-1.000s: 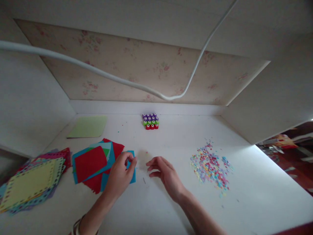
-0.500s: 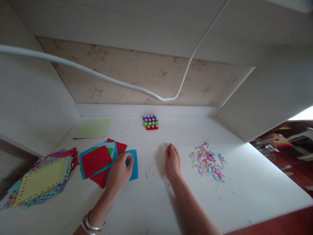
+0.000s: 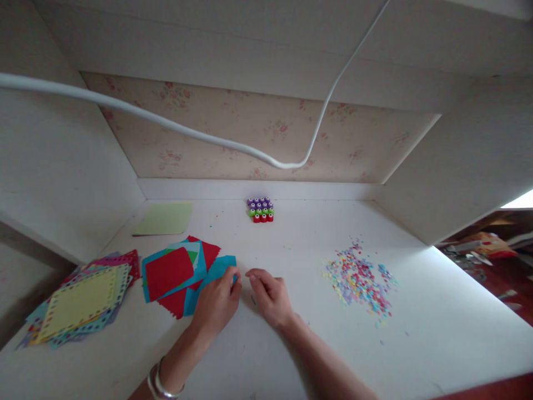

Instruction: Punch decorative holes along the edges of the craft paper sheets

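My left hand, with a silver bangle at its wrist, is closed in a pinch over the right edge of a blue paper sheet. Whatever may be between its fingertips is too small to make out. Just to the right, my right hand is also closed, thumb against forefinger, with a narrow gap between the two hands. Any object in that pinch is hidden. Tiny scraps lie on the white tabletop by the right fingers. Left of my hands, red paper tops a loose pile of red, blue and green sheets.
Hole-edged coloured sheets are stacked at far left, pale green sheets behind. Small purple, green and red craft punches stand in rows at the back. Confetti spreads at right. A white cable hangs across the front.
My right hand has moved left and curled from a flat edge-on pose into a pinch. My left hand has shifted right, its fingers closing. The view has swung slightly left.
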Motion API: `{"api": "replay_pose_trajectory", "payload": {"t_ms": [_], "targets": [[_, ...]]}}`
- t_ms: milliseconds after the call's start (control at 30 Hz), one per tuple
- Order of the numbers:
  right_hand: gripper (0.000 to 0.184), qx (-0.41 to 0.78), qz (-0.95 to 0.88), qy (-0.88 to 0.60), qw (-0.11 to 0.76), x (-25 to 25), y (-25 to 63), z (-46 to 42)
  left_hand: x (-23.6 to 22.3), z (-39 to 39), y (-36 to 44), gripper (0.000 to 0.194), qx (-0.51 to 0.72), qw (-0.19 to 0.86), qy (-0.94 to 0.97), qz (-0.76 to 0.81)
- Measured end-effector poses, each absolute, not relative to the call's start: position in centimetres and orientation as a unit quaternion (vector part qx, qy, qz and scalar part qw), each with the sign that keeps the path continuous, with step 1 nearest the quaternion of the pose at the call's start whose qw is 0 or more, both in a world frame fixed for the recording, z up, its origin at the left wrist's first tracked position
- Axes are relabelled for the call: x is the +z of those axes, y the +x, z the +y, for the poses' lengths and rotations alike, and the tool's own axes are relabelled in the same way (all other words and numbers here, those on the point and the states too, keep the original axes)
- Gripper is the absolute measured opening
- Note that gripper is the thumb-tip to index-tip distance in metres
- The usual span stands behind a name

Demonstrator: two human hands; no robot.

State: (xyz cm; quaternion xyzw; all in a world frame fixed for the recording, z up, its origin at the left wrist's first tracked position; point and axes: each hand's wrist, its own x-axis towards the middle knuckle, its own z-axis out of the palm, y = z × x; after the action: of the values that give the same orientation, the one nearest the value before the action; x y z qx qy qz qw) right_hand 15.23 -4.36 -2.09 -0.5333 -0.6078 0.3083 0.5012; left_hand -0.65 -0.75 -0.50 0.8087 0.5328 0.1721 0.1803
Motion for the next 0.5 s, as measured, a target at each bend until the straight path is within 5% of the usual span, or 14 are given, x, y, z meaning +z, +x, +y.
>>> {"api": "replay_pose_trajectory", "payload": {"t_ms": [133, 333, 500], "targets": [[0.038, 0.286, -0.681, -0.531, 0.417, -1.4, 15.1, -4.2, -0.5, -0.8, -0.7, 0.014, 0.116, 0.138, 0.821, 0.542], [0.045, 0.298, -0.642, -0.579, 0.405, -1.5, 15.4, -2.8, -0.4, 0.9, -2.9, 0.020, 0.178, -0.016, 0.802, 0.570], [0.044, 0.307, -0.642, -0.579, 0.398, -1.7, 15.6, -2.5, -1.0, 1.2, -3.3, 0.021, 0.212, -0.040, 0.834, 0.508]]}}
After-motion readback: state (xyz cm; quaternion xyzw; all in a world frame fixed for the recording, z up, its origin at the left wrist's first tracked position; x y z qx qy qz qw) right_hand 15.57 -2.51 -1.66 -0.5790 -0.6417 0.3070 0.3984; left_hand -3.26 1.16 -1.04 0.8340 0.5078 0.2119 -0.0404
